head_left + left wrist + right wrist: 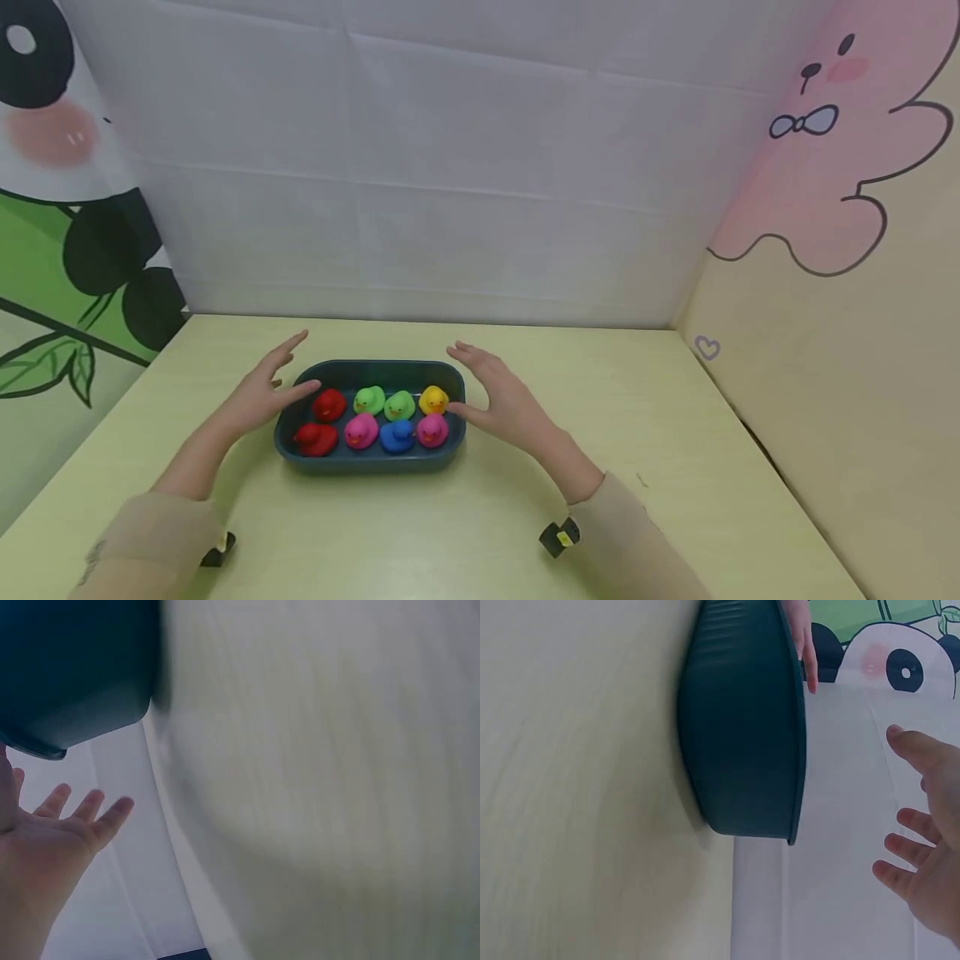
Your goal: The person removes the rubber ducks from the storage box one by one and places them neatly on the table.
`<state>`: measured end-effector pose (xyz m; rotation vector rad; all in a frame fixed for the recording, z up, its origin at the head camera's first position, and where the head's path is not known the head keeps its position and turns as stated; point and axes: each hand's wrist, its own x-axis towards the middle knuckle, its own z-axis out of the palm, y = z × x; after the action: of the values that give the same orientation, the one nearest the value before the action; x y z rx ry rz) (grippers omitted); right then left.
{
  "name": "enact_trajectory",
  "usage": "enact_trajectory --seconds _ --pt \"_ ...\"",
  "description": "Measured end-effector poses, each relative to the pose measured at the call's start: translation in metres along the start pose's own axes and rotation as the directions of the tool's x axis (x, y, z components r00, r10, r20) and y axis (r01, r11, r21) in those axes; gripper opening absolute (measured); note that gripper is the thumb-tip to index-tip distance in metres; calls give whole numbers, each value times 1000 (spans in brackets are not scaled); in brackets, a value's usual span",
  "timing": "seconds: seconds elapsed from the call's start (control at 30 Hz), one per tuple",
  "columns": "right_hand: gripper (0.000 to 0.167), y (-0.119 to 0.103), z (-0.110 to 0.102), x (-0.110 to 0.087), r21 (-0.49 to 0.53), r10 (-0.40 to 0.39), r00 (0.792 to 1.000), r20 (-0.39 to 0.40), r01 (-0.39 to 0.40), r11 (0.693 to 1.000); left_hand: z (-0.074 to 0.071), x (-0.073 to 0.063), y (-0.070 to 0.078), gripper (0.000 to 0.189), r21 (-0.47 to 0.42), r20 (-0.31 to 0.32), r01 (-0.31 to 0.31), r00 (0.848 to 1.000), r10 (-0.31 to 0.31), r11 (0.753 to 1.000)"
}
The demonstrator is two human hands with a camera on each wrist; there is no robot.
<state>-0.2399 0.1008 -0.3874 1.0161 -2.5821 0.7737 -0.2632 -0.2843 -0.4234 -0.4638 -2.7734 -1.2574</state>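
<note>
A dark teal tray (367,465) stands on the table with several rubber ducks in it. Its back row runs from a red duck (329,405) through two green ducks (369,400) to a yellow duck (433,400). In front sit another red duck (316,439), a pink duck (362,431), a blue duck (397,436) and a second pink duck (432,431). My left hand (262,395) is spread at the tray's left end, thumb over the rim. At the right end my right hand (504,400) is likewise spread. Both wrist views show fingers apart, gripping nothing.
The pale wooden table (600,400) extends around the tray. Behind it hangs a white sheet (480,183). A panda picture (52,150) covers the left wall, and a pink bear (847,167) is on the right wall.
</note>
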Motion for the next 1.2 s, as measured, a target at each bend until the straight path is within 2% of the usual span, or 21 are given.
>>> enact_trajectory --seconds 0.13,0.47,0.83,1.2 --pt "73 -3 13 2 15 -4 998 62 3 1000 0 0 -6 86 -110 34 29 999 -25 993" --pt "68 -5 30 10 5 9 979 202 -10 1000 7 6 -14 81 -218 116 84 991 -60 972" --pt "39 0 43 20 -108 33 949 314 2 994 9 6 -16 74 -175 130 117 987 -95 978" --pt "25 -1 48 26 -221 48 941 335 29 975 11 8 -15 63 -119 152 134 982 -115 984"
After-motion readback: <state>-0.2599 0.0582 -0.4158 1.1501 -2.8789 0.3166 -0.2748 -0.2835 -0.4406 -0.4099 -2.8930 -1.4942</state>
